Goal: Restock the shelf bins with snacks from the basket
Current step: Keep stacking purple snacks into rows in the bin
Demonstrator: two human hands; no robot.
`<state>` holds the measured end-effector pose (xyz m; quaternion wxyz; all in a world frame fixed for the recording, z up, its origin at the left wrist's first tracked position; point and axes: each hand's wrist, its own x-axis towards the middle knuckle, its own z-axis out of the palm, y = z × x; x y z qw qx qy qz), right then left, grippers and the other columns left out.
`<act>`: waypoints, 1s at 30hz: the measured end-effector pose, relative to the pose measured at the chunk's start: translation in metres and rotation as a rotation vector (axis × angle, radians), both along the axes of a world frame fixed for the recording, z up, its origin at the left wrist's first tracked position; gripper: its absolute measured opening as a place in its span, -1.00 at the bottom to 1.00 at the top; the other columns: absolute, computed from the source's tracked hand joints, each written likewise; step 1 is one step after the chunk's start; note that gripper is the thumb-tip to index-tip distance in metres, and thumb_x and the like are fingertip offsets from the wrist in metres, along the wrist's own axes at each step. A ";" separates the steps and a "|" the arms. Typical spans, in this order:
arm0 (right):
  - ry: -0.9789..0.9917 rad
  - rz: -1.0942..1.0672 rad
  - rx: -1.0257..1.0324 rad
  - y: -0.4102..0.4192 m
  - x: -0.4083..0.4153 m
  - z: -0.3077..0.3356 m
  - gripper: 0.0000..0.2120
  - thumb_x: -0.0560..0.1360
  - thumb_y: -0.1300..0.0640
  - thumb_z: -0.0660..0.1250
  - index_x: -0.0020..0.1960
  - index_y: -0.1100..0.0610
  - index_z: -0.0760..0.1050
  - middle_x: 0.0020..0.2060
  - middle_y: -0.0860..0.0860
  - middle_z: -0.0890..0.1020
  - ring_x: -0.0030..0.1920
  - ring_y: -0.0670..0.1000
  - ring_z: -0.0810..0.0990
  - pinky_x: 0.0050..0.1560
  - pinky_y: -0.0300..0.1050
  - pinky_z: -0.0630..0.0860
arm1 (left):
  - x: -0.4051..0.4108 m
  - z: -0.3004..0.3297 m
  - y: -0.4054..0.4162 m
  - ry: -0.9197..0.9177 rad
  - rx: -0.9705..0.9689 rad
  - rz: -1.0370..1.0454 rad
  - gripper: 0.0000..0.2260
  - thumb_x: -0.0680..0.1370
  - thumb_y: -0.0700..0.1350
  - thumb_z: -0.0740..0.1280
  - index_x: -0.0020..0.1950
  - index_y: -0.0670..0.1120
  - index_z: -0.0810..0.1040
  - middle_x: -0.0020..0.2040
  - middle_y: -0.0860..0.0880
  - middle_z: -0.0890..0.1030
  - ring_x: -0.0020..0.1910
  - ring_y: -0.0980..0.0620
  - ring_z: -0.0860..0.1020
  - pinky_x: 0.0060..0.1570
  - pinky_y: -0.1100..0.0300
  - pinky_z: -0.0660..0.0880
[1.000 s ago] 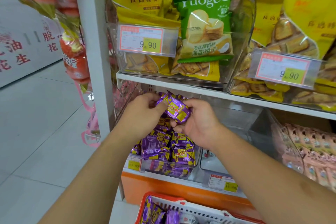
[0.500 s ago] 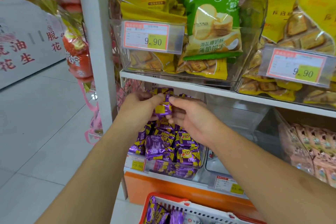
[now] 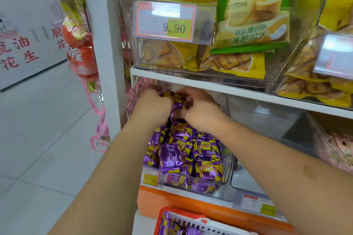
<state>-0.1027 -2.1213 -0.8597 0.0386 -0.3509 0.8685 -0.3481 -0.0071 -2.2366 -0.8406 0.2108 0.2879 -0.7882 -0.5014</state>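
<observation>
Both my hands are deep in the clear shelf bin (image 3: 228,170) on the lower shelf, just under the shelf board above. My left hand (image 3: 152,105) and my right hand (image 3: 200,109) together grip purple snack packets (image 3: 178,101) at the top back of the bin. Below them the bin holds a pile of several purple and yellow snack packets (image 3: 191,150). The red basket (image 3: 183,219) sits at the bottom edge, with more purple packets (image 3: 170,225) inside.
The upper shelf board (image 3: 229,89) hangs close above my hands. Above it stand bins of yellow cracker bags (image 3: 168,57) and a green biscuit bag (image 3: 254,9). A clear bin (image 3: 267,126) sits to the right, pink packets (image 3: 336,150) beyond. A white post (image 3: 107,44) stands left.
My hands have carried the purple packets up and back into the bin, under the shelf board. The camera has moved closer and lower.
</observation>
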 end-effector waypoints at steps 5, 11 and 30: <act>0.064 -0.094 0.108 -0.026 -0.002 -0.005 -0.62 0.45 -0.10 0.53 0.15 0.04 0.55 0.05 0.02 0.66 0.03 0.11 0.61 -0.05 -0.09 0.50 | -0.003 -0.012 -0.011 -0.120 -0.283 0.079 -0.65 0.55 -0.04 0.25 0.29 -0.16 0.47 0.26 -0.24 0.56 0.27 -0.30 0.50 0.23 -0.11 0.49; 0.280 -0.050 0.279 -0.044 -0.006 -0.025 -0.66 0.46 -0.04 0.41 0.14 0.11 0.51 0.09 0.12 0.59 0.16 0.22 0.52 0.04 -0.01 0.52 | 0.000 -0.022 -0.006 -0.277 -0.376 -0.131 -0.84 0.48 -0.20 0.22 -0.04 -0.16 0.57 0.07 -0.19 0.59 0.02 -0.25 0.54 -0.10 0.09 0.40; 0.258 0.092 0.281 -0.019 0.002 -0.019 -0.58 0.42 0.17 0.22 0.21 -0.03 0.66 0.05 0.06 0.70 0.18 0.19 0.52 0.14 -0.02 0.52 | -0.002 -0.047 -0.017 -0.194 -0.294 -0.288 -0.67 0.60 -0.25 0.16 0.28 -0.05 0.57 0.23 -0.03 0.54 0.06 -0.05 0.52 -0.02 0.12 0.43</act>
